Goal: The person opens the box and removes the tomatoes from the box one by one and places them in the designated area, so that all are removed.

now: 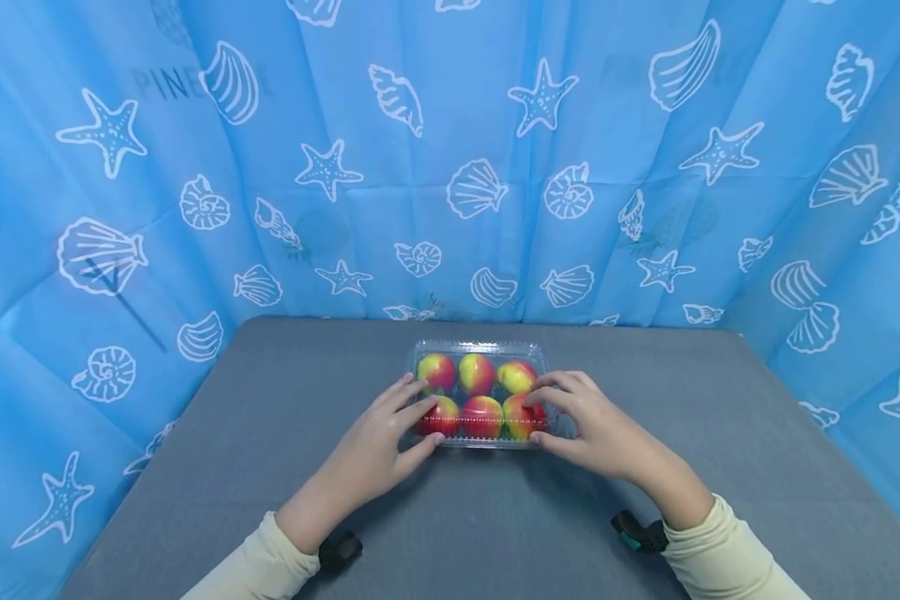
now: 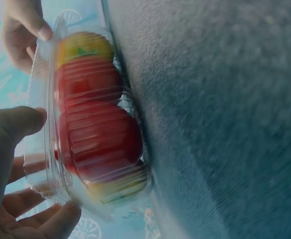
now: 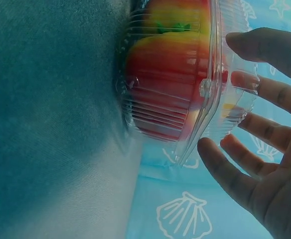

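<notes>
A clear plastic clamshell box [image 1: 482, 443] sits on the grey table with its lid down. Inside, red and yellow apple-like fruits [image 1: 482, 417] lie in two rows of three; small green bits show on some in the wrist views. At the box's left front corner, my left hand [image 1: 378, 437] has its thumb by the front rim and its fingers spread over the lid's side. The right hand [image 1: 592, 421] mirrors it at the opposite corner, fingertips on the lid. Ribbed box walls [image 3: 158, 117] and the protruding rim [image 2: 53, 124] show close up.
The grey cloth-covered table [image 1: 285, 400] extends around the box. Behind it and along both sides hangs a blue curtain [image 1: 435, 208] with white shells and starfish. Dark wristbands [image 1: 640, 532] show at the cuffs of the pale sleeves.
</notes>
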Tool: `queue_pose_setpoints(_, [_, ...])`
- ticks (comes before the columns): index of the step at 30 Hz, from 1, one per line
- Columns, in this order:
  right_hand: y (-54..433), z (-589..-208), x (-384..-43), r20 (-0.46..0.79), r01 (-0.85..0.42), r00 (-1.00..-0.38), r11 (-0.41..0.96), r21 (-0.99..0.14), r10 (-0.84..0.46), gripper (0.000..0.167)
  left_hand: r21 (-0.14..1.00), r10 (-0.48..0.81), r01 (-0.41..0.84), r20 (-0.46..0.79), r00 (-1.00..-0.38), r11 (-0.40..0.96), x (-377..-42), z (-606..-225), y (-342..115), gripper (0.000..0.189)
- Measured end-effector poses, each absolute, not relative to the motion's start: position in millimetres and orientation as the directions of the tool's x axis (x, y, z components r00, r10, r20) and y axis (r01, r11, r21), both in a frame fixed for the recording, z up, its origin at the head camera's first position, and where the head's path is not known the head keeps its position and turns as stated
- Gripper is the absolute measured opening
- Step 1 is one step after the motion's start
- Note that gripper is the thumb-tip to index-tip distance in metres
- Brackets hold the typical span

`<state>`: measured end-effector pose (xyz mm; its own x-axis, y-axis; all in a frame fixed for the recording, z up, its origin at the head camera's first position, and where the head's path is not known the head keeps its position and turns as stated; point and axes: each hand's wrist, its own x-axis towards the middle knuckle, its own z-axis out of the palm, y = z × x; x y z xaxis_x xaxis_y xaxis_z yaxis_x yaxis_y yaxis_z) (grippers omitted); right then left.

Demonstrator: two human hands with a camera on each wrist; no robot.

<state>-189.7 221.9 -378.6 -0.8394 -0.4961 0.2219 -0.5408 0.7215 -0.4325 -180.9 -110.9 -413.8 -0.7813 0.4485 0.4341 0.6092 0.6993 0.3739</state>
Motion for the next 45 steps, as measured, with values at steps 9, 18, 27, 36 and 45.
queue_pose_setpoints(9, [229.4, -386.2, -197.3, 0.281, -0.554, -0.829, 0.645, -0.526, -0.483, 0.034, 0.566, 0.458, 0.604, 0.395, -0.796, 0.561, -187.1, -408.1, -125.9, 0.054])
queue_pose_setpoints(18, [242.3, -405.4, -217.2, 0.347, -0.426, -0.903, 0.423, -0.8, -0.254, 0.033, 0.772, 0.339, 0.48, 0.358, -0.87, 0.416, -204.7, -420.9, -135.9, 0.061])
queue_pose_setpoints(27, [249.2, -428.3, -231.9, -0.028, 0.02, -0.979, 0.041, -0.999, -0.203, 0.065, 0.989, 0.306, 0.078, 0.035, -0.951, 0.129, -218.5, -437.1, -144.2, 0.065])
queue_pose_setpoints(36, [258.2, -441.5, -240.3, -0.146, 0.231, -0.918, -0.2, -0.952, -0.368, 0.058, 0.989, 0.383, -0.144, -0.118, -0.916, -0.04, -228.6, -446.7, -155.4, 0.062])
queue_pose_setpoints(45, [259.2, -447.6, -240.3, -0.192, 0.289, -0.914, -0.242, -0.926, -0.358, 0.055, 0.977, 0.438, -0.203, -0.151, -0.886, -0.073, -231.7, -454.0, -161.5, 0.057])
